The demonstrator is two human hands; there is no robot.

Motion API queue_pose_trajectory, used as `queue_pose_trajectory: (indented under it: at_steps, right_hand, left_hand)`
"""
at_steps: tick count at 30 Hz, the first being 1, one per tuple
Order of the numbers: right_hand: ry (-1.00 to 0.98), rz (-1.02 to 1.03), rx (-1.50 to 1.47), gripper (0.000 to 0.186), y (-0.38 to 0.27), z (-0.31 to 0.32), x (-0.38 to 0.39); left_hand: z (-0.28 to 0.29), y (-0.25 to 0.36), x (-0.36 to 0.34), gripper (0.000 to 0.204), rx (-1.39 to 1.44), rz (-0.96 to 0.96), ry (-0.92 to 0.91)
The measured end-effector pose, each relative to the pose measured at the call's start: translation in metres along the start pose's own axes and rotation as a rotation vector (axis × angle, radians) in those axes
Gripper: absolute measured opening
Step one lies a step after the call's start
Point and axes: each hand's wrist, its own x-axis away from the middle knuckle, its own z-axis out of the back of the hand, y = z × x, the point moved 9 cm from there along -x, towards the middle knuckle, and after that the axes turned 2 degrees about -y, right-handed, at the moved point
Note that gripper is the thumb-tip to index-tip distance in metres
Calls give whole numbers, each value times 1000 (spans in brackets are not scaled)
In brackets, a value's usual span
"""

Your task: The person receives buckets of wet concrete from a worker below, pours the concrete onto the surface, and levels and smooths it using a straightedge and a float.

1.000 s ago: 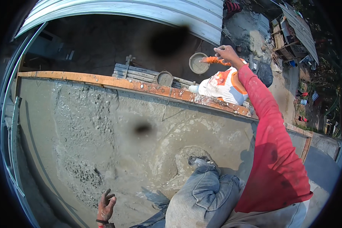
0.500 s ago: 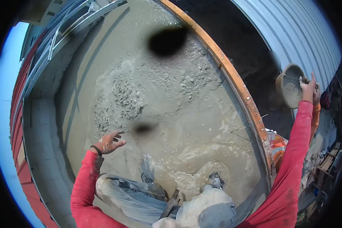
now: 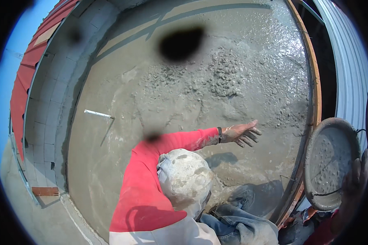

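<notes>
My left hand [image 3: 242,134] is stretched out over the wet grey concrete slab [image 3: 184,94], fingers spread and smeared with cement, holding nothing. My red sleeve [image 3: 167,147] runs back from it. At the far right my right hand [image 3: 357,177] grips the rim of a round metal pan [image 3: 329,161] filled with wet concrete, held beyond the orange formwork board [image 3: 313,102]. My knee in cement-stained trousers [image 3: 184,179] is bent below the left arm, and I stand in the fresh concrete.
A rough heap of poured concrete [image 3: 229,77] lies ahead of my left hand. A white pipe [image 3: 97,114] sticks out of the slab at left. A grey block wall [image 3: 49,102] borders the left side, corrugated metal sheeting [image 3: 347,53] the right. Dark smudges blot the lens.
The view has swung round. My right hand has brought the pan from high up down to my right side. My left arm has reached out across the slab.
</notes>
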Motion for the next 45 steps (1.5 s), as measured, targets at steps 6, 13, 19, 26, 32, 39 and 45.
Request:
queue_pose_trajectory:
  at_steps: [6,13,19,26,32,39,45]
  right_hand:
    - [-729,50,21,53,-34,-211,71]
    - [-1451,262,382,32,-41,-544,179]
    - [-1763,440,368,39,-71,-666,269]
    - [-1563,896,274,53,-67,-836,296]
    - [-1576,987,211,54,-16,-930,313]
    - [-1515,696,307,47,5,-967,265]
    - [-1534,181,-248,28,3,-928,225]
  left_hand:
    - [-11,-26,-33,97,1010,-494,-307]
    - [185,-54,188,99,1154,-1156,112]
    - [285,-95,336,100,1158,-1495,475]
    - [371,-108,419,102,1148,-1671,661]
    - [419,-140,507,98,1111,-1565,988]
    - [400,-83,599,82,833,-797,1950]
    - [358,53,668,80,141,-1115,2031]
